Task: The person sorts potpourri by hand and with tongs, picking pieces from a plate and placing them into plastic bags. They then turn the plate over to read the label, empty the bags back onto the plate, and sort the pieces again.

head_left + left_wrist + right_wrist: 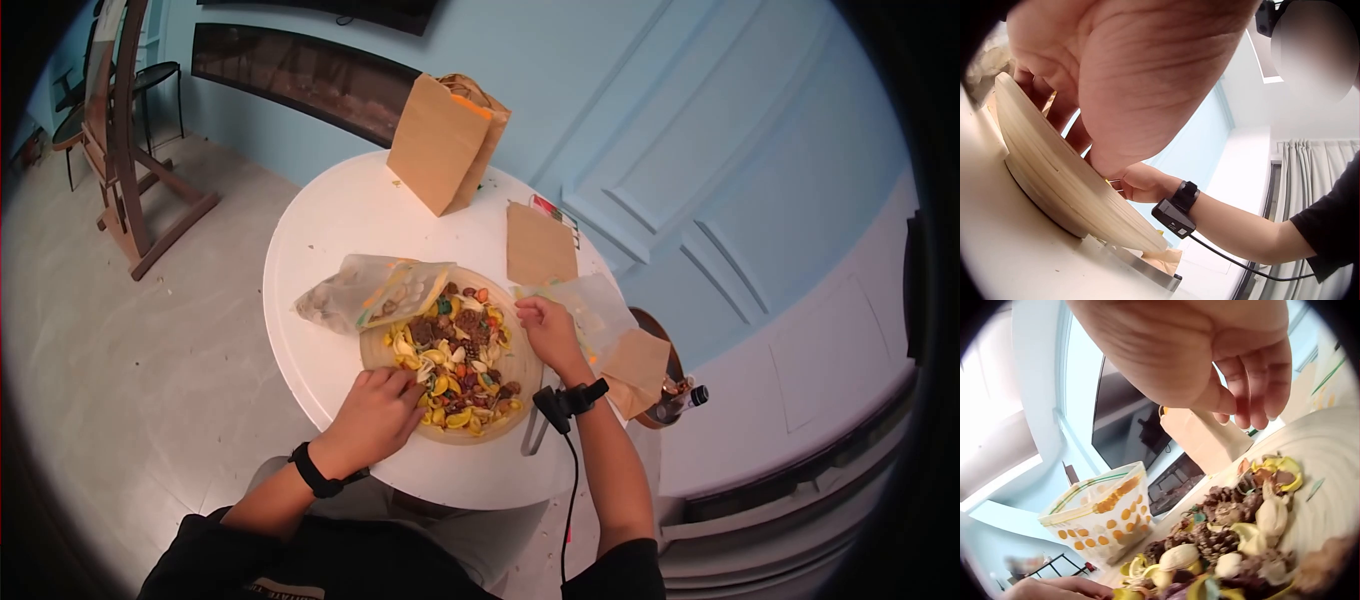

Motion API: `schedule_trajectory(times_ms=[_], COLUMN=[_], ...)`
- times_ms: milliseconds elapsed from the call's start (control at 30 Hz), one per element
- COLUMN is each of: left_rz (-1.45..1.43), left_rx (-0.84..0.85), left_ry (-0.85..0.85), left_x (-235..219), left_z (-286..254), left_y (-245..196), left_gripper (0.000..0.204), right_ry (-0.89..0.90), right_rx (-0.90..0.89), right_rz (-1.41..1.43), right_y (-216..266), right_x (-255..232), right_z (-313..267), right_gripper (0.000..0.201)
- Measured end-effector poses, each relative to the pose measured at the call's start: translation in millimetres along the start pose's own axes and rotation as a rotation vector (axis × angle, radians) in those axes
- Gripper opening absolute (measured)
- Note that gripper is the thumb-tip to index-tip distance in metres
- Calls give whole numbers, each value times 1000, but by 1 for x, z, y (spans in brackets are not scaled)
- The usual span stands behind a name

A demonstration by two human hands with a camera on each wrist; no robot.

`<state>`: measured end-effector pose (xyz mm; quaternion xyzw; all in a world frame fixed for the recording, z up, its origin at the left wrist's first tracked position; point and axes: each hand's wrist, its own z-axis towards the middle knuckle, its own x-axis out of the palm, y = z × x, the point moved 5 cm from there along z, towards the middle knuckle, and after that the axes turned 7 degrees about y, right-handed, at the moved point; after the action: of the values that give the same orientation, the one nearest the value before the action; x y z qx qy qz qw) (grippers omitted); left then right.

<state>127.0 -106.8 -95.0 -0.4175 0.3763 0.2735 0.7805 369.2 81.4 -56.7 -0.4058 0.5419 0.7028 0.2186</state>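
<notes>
A round wooden plate [374, 350] bears a heap of potpourri [462, 365], with pine cones [1216, 542], pale pods and yellow curled peel among it. My left hand [380, 412] reaches over the plate's near left rim, its fingers loosely bent at the edge of the heap and their tips hidden. Above the right rim hovers my right hand [550, 335], fingers relaxed, with nothing visible between them. In the right wrist view its fingertips [1259, 419] hang apart above the potpourri. A zip bag with orange dots [1107, 515] lies against the plate's far left side.
A brown paper bag [440, 140] stands at the back of the white round table [320, 235]. Flat brown paper [540, 245] and a clear bag [595, 310] lie to the right. Metal tongs [535, 430] rest beside the plate. A dark-capped bottle [685, 402] sits beyond the table's right edge.
</notes>
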Motion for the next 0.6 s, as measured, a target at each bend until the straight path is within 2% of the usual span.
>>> schedule_trajectory(times_ms=[267,367,467,600], left_rz=[-62,-65,-48,-27], left_rx=[62,82,96,107], left_ry=[-15,-40,-38,-26], left_x=[-7,-9,-9,-9], left_z=[-8,-12,-14,-14], left_y=[-1,-1,-2,-4], left_gripper=[31,31,32,32], right_ry=[91,240,321,244], right_rx=[-129,37,100,101], right_rz=[-199,-181,-103,-41], right_y=[-23,-20,-32,-29], right_x=[32,36,40,34], right_z=[33,35,32,19], right_gripper=[27,28,29,27])
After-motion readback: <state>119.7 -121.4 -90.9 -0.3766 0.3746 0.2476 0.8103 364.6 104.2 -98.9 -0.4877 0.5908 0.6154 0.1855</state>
